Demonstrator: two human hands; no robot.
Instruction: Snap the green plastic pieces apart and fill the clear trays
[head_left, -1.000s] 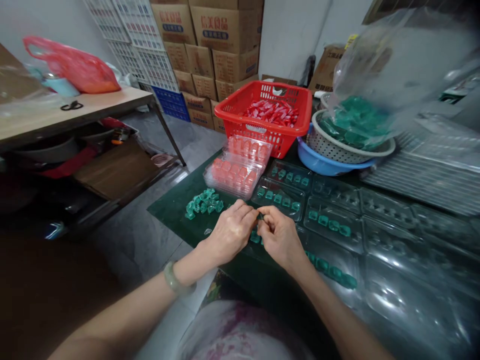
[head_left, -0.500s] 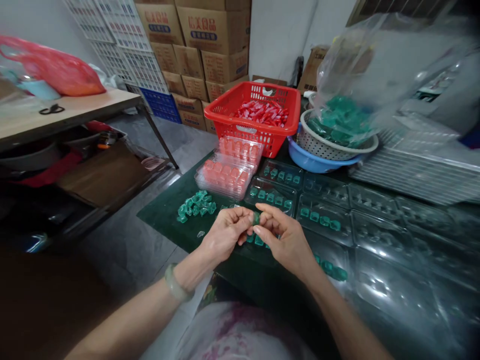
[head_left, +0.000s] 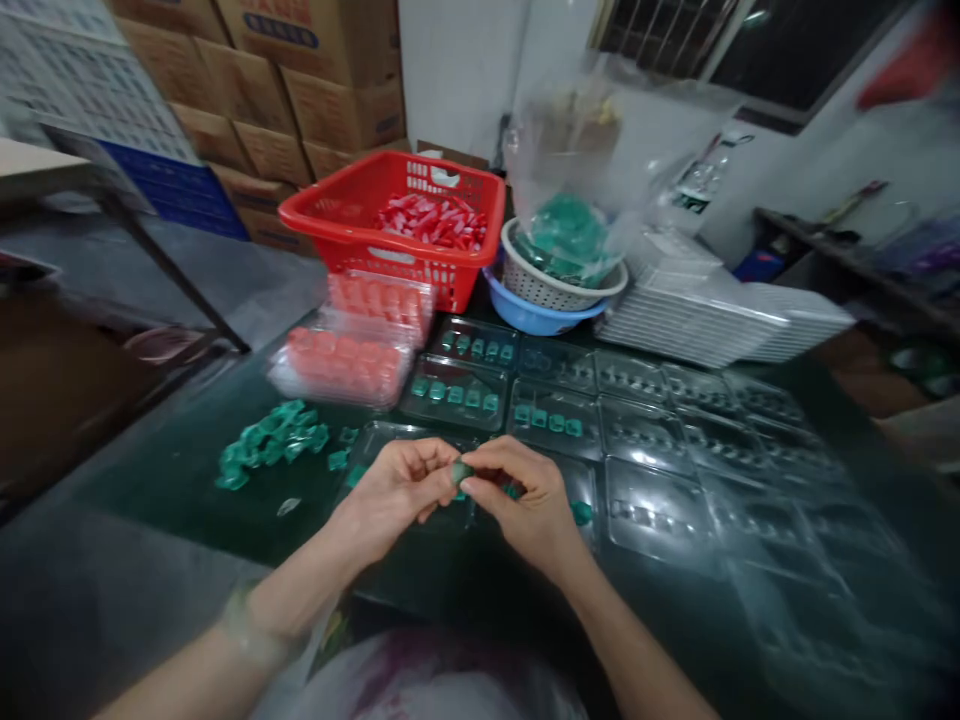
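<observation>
Facing stacked cartons (head_left: 247,90) beyond both hands, with a dark window (head_left: 697,50) far off to the right; swung rightward since half a second ago, losing the red bag and scissors from the left and taking in more of the window. Leaning over a dark green table (head_left: 165,490). Pinching one small green piece (head_left: 460,471) between thumb and forefinger of the left hand (head_left: 397,490) and of the right hand (head_left: 529,495), with both nearly closed and remaining fingers curled. Showing that piece more plainly than a second ago, when mostly covered by fingers. Lying left of the left hand, a heap of green pieces (head_left: 274,440), with a clear scrap (head_left: 289,507) nearer. Set just past the right hand, a clear tray (head_left: 555,418) bearing four green pieces, unchanged; spread farther right, more clear trays (head_left: 649,500). Standing beyond the left hand, pink-filled packs (head_left: 345,365) before a red basket (head_left: 315,215); past the right, a colander (head_left: 555,295) in a blue basin (head_left: 529,316).
</observation>
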